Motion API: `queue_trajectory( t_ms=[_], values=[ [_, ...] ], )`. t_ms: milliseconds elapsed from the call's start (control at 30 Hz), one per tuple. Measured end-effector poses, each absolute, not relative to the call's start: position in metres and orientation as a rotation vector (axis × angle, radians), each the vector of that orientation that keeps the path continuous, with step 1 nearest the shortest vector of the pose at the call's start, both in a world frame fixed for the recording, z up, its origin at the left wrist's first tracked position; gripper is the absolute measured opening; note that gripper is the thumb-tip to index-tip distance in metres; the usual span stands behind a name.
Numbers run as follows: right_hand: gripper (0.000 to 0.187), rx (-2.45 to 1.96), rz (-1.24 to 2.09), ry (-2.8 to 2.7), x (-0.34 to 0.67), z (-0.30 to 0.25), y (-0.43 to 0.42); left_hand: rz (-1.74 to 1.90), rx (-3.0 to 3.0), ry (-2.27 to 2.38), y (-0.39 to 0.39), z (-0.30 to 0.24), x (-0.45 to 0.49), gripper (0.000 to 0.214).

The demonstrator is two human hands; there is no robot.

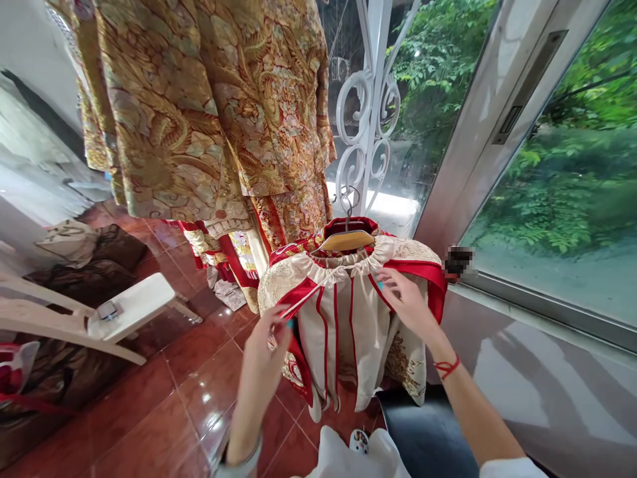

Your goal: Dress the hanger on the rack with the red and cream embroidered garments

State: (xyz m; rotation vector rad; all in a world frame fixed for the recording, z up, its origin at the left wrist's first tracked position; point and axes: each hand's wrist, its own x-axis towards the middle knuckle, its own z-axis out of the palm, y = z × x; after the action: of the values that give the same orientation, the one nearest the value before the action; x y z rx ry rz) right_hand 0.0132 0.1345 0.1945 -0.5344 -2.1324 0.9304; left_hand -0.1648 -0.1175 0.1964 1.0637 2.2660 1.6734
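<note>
A cream and red costume garment (343, 332) with gold embroidery hangs in front of me on a wooden hanger (347, 240). White gathered fabric (343, 269) runs along its neckline. At its left side, my left hand (266, 345) is closed on a thin white drawstring (302, 302), pulled taut from the neckline down to the fingers. My right hand (405, 299) is near the right part of the gathered neckline, its fingers apart and slightly bent. Below the neckline, another white cord end (377, 328) dangles loosely. Parts of the garment's front are hidden behind my hands.
Large gold embroidered robes (213, 113) hang at upper left. A white chair (134, 309) carries a small item on its seat. The window frame (462, 133) and sill stand at right, with a black seat (428, 431) below. Bags (89, 252) lie on the tiled floor.
</note>
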Motion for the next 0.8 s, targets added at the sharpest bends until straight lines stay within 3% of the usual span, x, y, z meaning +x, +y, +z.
queue_trajectory(
  t_ms=[133,267,567,700,800],
  values=[
    [0.014,-0.61,0.676,-2.098,-0.031,0.186,0.115,1.525,1.505,2.456,-0.039,0.209,-0.145,0.021],
    [0.014,-0.643,0.737,-2.035,-0.047,0.18,0.108,1.475,1.429,2.497,-0.014,0.198,-0.15,0.019],
    [0.035,-0.643,1.732,-1.527,-0.034,0.189,0.114,1.533,1.136,1.633,-0.016,0.19,-0.142,0.013],
    [0.031,-0.581,1.478,-1.584,-0.028,0.199,0.127,1.506,0.773,1.174,-0.019,0.196,-0.178,0.032],
    [0.025,-0.493,1.19,-1.644,-0.031,0.205,0.137,1.634,0.55,1.009,-0.022,0.201,-0.201,0.029]
  ],
)
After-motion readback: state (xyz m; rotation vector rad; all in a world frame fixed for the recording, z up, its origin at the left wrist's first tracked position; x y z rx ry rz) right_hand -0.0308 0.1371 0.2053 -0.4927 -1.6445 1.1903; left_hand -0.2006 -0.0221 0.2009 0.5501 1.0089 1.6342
